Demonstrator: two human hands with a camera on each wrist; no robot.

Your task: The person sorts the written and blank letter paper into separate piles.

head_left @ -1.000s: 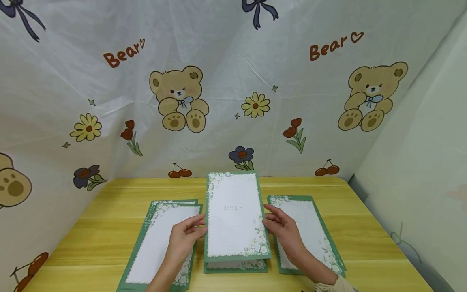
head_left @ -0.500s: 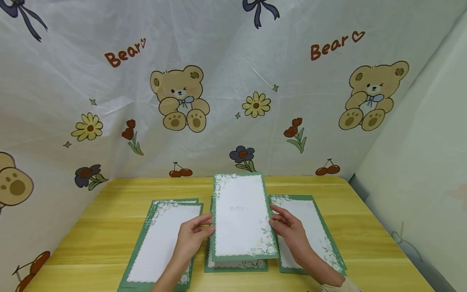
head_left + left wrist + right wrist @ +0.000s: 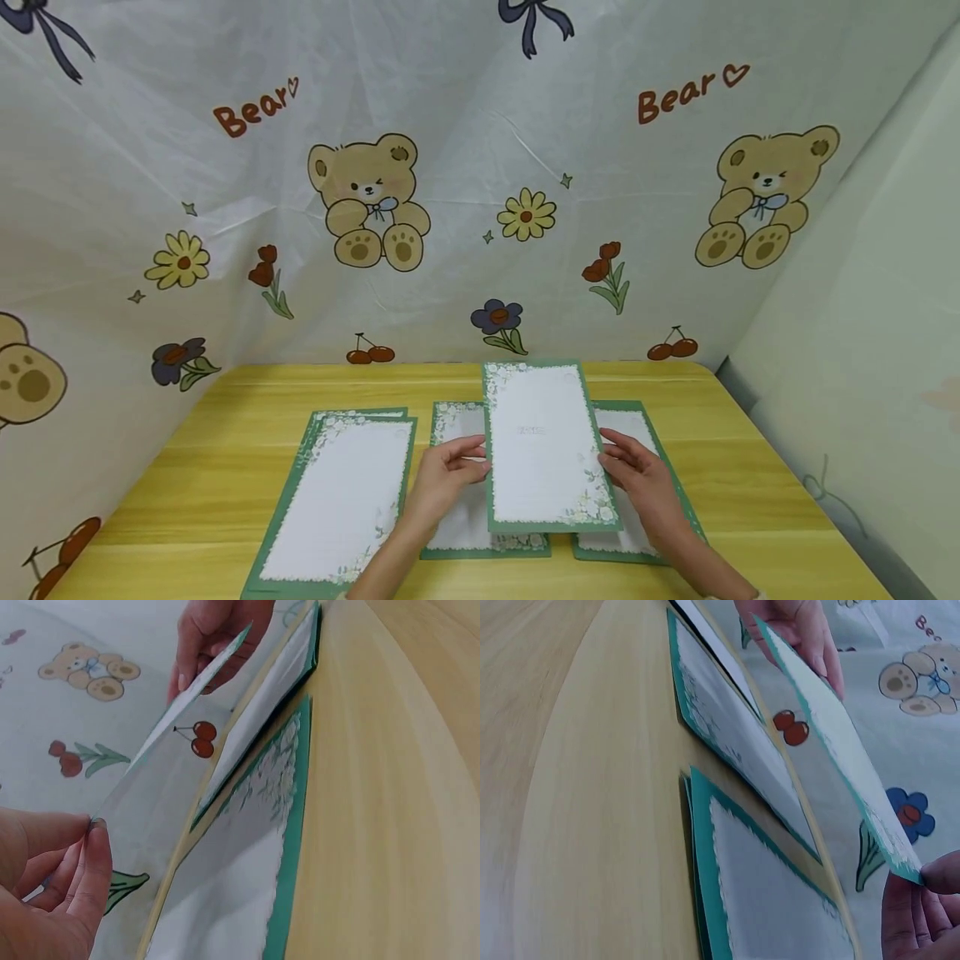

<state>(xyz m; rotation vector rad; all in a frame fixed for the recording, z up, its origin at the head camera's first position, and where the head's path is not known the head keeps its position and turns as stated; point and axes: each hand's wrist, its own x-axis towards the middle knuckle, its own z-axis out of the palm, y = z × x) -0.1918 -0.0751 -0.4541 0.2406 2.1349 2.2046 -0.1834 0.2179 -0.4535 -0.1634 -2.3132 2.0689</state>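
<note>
A green-bordered sheet of paper with white flowers in its corners and a short line of faint writing is held raised above the table. My left hand pinches its left edge, and my right hand pinches the right edge. In both wrist views the sheet is tilted and apart from the papers under it. Below it lie a middle paper and a right-hand stack, both partly covered by the raised sheet. Thumb and fingers meet at the paper's edge in the left wrist view.
At the left of the wooden table lies another stack of the same paper, its sheets slightly offset. A white curtain printed with bears and flowers hangs behind the table's far edge.
Both hands have carried the sheet to the right, from over the middle paper to a place between the middle and right-hand papers. More of the middle paper now shows.
</note>
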